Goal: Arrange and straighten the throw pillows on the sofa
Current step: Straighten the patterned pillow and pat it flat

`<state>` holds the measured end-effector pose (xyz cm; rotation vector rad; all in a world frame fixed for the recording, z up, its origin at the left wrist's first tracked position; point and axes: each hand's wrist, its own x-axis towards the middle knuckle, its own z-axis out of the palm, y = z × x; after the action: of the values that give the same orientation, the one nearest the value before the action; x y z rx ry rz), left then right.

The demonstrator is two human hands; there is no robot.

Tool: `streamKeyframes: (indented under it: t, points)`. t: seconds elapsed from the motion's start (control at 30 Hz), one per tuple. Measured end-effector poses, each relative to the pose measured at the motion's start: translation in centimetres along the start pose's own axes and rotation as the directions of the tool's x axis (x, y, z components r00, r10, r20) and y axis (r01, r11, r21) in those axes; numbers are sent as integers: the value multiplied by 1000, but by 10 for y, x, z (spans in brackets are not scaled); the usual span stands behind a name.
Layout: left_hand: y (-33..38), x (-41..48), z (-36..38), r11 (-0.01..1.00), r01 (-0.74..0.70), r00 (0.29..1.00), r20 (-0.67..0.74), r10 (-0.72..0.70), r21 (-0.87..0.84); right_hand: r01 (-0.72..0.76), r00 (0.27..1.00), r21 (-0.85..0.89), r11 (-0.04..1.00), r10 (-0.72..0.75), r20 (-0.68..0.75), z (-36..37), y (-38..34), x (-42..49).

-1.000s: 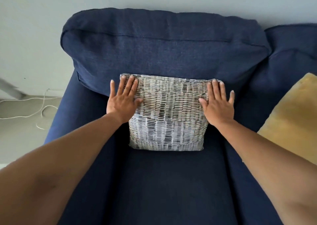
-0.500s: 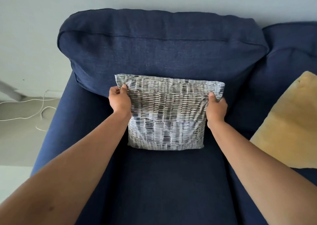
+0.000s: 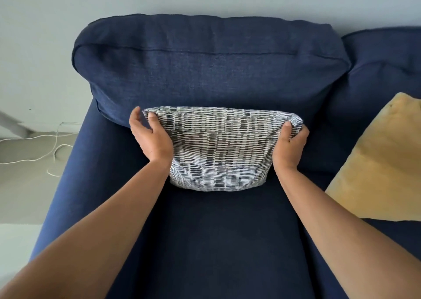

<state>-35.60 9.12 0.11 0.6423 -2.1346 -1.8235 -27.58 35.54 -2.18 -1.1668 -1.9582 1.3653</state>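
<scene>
A grey-and-white woven throw pillow (image 3: 218, 148) stands on the seat of the navy sofa (image 3: 218, 241), leaning toward its big back cushion (image 3: 205, 70). My left hand (image 3: 150, 139) grips the pillow's upper left corner, thumb on the front and fingers behind. The upper right corner is pinched by my right hand (image 3: 289, 146). The pillow's top edge bulges wide and its bottom edge curves inward. A yellow throw pillow (image 3: 382, 161) lies at the right, cut off by the frame edge.
The sofa's left armrest (image 3: 75, 184) runs along the seat. Beyond it, a white cable (image 3: 54, 148) loops over the pale floor. A plain wall (image 3: 68, 6) rises behind the sofa. A second back cushion (image 3: 387, 70) sits at the right.
My hands went from lying flat on the pillow's upper corners to gripping them. The pillow has been pulled up and its top stretched wider.
</scene>
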Motion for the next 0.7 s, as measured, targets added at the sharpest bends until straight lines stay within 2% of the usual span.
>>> streamKeyframes:
  t: [0.07, 0.1, 0.13, 0.17, 0.2, 0.23, 0.3, 0.33, 0.37, 0.43, 0.53, 0.7]
  points:
    - [3, -4, 1, 938, -290, 957, 39, 288, 189, 107, 994, -92, 990, -110, -28, -1, -6, -4]
    - [4, -9, 2, 848, -449, 893, 102, 439, 282, 164, 985, -142, 976, -169, -27, -1, -9, -5]
    - [3, -13, 4, 758, -565, 824, 184, 536, 327, 210, 977, -165, 964, -213, -3, 0, -11, -7]
    - [0, -15, 6, 716, -614, 789, 245, 563, 332, 228, 974, -165, 960, -225, 37, 0, -12, -7]
    - [-1, -16, 7, 734, -595, 804, 259, 535, 328, 217, 975, -161, 963, -207, 80, 0, -13, -7]
    - [-3, -15, 7, 795, -516, 856, 228, 464, 321, 196, 977, -175, 965, -177, 117, -1, -13, -5]
    - [-4, -10, 4, 930, -224, 974, 111, 199, 291, 202, 973, -232, 951, -168, 162, -4, -10, -3]
    - [-5, -7, 2, 957, -89, 993, 94, 65, 277, 227, 967, -244, 943, -188, 170, -6, -8, -4]
    - [-5, -4, 1, 959, -35, 994, 113, 3, 281, 247, 963, -240, 939, -210, 171, -7, -8, -5]
    - [-5, 2, 0, 945, -100, 984, 172, 48, 312, 272, 958, -209, 939, -244, 149, -6, -10, -8]
    - [5, 15, 3, 945, -150, 981, 165, 105, 291, 246, 968, -217, 945, -227, 107, -4, -8, -4]
    - [1, 10, 11, 915, -76, 978, 207, -8, 396, 206, 978, -199, 958, -193, 82, 0, -11, 19]
